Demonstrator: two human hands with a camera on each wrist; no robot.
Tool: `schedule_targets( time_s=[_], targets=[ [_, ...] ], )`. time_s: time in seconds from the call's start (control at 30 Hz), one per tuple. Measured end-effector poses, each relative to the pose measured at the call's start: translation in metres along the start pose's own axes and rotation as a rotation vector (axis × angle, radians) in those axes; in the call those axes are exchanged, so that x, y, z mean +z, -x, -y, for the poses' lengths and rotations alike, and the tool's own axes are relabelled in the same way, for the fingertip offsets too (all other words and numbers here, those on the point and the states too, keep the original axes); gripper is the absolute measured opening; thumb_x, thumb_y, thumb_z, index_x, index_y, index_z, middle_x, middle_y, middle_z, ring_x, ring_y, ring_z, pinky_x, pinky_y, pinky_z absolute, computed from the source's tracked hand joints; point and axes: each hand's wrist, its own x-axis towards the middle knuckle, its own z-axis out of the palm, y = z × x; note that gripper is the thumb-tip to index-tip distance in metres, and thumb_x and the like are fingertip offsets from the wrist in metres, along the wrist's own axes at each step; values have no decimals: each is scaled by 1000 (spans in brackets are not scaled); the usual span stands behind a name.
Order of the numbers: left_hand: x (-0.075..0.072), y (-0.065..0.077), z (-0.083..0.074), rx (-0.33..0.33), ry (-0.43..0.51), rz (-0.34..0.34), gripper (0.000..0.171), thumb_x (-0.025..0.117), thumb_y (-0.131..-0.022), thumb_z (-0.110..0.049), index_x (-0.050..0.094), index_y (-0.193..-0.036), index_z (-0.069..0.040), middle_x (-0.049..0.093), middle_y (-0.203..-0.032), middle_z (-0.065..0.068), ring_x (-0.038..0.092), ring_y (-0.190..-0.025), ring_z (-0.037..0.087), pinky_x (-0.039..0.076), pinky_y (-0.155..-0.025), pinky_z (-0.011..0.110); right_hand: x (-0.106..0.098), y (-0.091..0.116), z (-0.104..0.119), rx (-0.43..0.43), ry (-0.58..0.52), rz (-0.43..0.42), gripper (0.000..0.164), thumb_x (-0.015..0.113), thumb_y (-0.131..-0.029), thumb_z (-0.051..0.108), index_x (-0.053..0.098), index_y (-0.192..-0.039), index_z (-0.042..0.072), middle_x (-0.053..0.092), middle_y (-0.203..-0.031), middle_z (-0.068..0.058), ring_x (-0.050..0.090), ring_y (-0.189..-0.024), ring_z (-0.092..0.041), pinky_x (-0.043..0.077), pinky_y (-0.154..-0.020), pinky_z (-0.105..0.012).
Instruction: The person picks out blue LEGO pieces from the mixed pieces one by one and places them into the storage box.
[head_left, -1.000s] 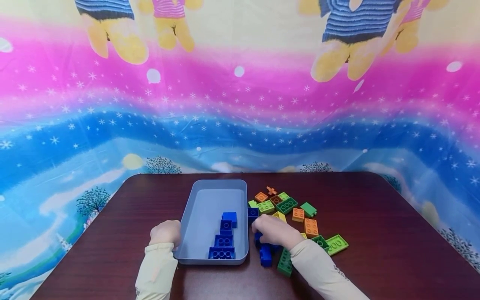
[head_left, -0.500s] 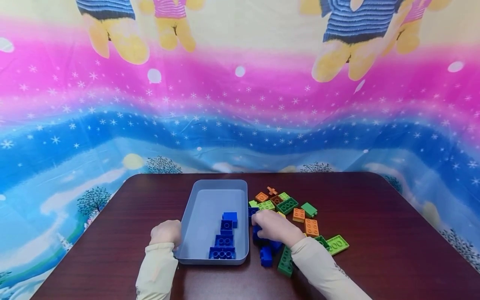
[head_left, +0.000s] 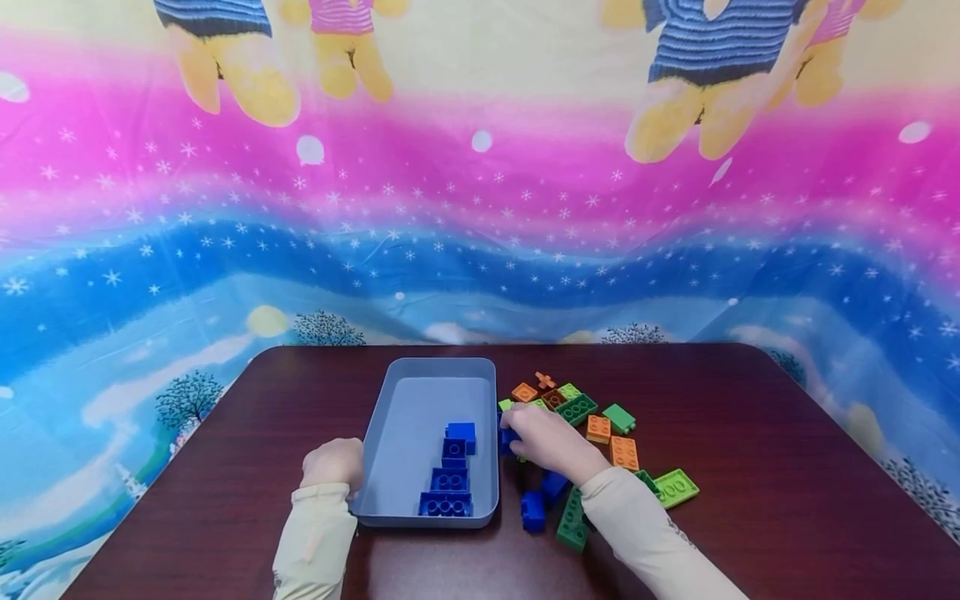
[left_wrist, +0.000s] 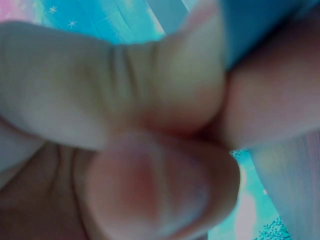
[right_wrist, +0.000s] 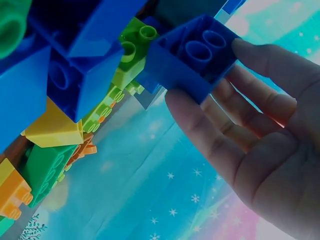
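Observation:
My left hand (head_left: 332, 463) grips the left rim of the grey-blue tray (head_left: 401, 417). In the left wrist view, the tray's edge (left_wrist: 257, 27) shows blurred between thumb and fingers. Several blue toy bricks (head_left: 448, 481) lie along the tray's right side. My right hand (head_left: 553, 437) is just outside the tray's right wall. It pinches a blue brick (right_wrist: 202, 57) between thumb and finger, with the hollow underside facing the right wrist camera. In the head view, the hand partly hides that brick and its neighbours. Two blue bricks (head_left: 533, 511) lie nearer me on the table.
Right of the tray, several loose bricks are spread out: orange (head_left: 624, 452), dark green (head_left: 573, 521), lime (head_left: 677, 487) and yellow (right_wrist: 55, 125). The brown table (head_left: 765, 433) reaches back to a printed curtain (head_left: 480, 250).
My right hand has shifted toward the back of the table, along the tray's right wall, with blue at its fingertips. The left hand stays on the tray.

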Motion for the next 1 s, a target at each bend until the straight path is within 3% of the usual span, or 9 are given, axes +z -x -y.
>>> schedule_targets(
  time_s=[0.27,0.6,1.0],
  targets=[
    [0,-1,0,-5,-7,3,18,66,-59,7,54,-59,-6,50,-59,6,47,-55,21,41,-47,39,-1,-6,2,-7,16,-61,22,66,-79,5,62,-101,0,60,-96,-10,59,-84,-20,49,-68,-30],
    [-1,-3,0,-8,-7,7,18,66,-59,8,54,-59,-6,51,-61,6,47,-57,22,41,-48,40,1,-12,1,-50,49,-197,19,67,-78,4,62,-97,2,58,-89,-7,58,-77,-17,48,-65,-28],
    [-1,-3,0,-13,-9,7,16,66,-61,7,55,-62,-5,52,-63,7,48,-58,22,42,-48,40,6,-19,4,-91,41,-282,19,67,-78,5,62,-96,3,55,-87,-6,54,-79,-18,48,-66,-29]
  ],
)
